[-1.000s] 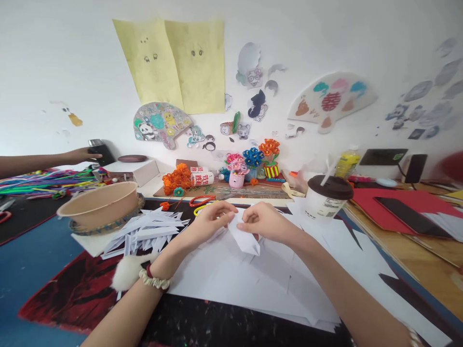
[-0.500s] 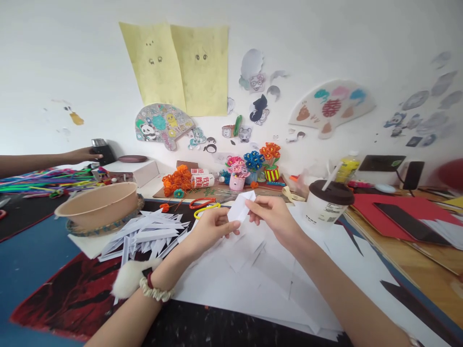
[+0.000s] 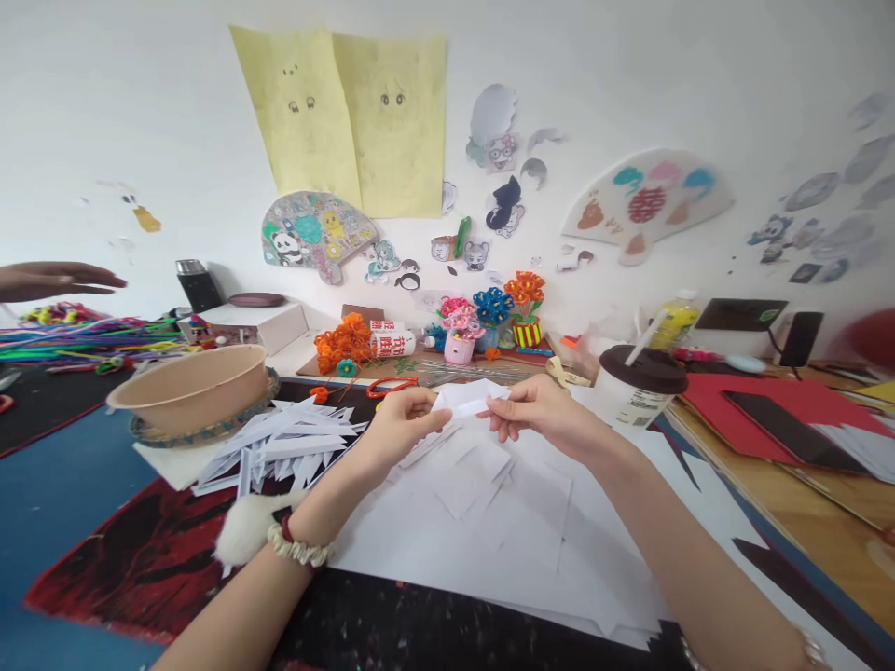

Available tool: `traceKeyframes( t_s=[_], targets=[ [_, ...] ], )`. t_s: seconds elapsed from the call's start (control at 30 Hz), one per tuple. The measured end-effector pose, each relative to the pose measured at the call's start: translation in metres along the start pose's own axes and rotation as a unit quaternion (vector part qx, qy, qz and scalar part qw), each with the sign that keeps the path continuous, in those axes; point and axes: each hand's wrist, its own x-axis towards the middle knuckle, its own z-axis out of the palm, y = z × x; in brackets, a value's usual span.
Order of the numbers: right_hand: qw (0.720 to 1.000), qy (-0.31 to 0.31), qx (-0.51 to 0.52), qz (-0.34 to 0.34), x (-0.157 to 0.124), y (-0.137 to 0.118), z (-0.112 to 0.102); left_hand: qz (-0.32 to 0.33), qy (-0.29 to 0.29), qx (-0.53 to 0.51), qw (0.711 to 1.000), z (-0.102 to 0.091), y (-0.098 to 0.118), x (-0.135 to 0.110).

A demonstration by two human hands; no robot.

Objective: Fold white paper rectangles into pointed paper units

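A small folded piece of white paper [image 3: 470, 399] is stretched between my two hands, above the white sheets. My left hand [image 3: 409, 424] pinches its left end between thumb and fingers. At its right end, my right hand [image 3: 538, 410] grips the paper the same way. Below them, several small white paper pieces [image 3: 475, 475] lie on large white sheets [image 3: 517, 578]. Left of my left wrist is a heap of folded white paper strips [image 3: 280, 447]. A fluffy white item [image 3: 244, 529] touches or lies close to my left forearm.
A beige basin [image 3: 188, 396] stands at left, near colourful pipe cleaners [image 3: 84, 335]. Another person's hand [image 3: 62, 278] reaches in at far left, near a black flask [image 3: 198, 285]. A lidded drink cup [image 3: 640, 391] stands close to my right hand. Craft flowers [image 3: 461, 321] line the back.
The paper has turned from upright to lying lengthwise between my hands, which have moved slightly apart. The other person's hand has let go of the flask and drawn back left.
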Motion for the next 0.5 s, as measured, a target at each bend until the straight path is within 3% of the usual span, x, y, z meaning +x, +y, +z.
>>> traceKeyframes(
  t_s=[0.2,0.37,0.5],
  targets=[
    [0.996,-0.083,-0.001,0.027,0.000,0.004,-0.008,-0.008,-0.013,0.009,1.000,-0.003,-0.007,0.004],
    [0.998,-0.065,-0.004,0.024,-0.006,0.002,-0.003,0.008,-0.041,0.024,0.999,-0.008,-0.004,0.003],
    [0.998,-0.047,-0.034,0.002,-0.022,0.003,-0.002,0.012,-0.113,0.056,0.992,-0.008,-0.001,-0.004]
  ],
)
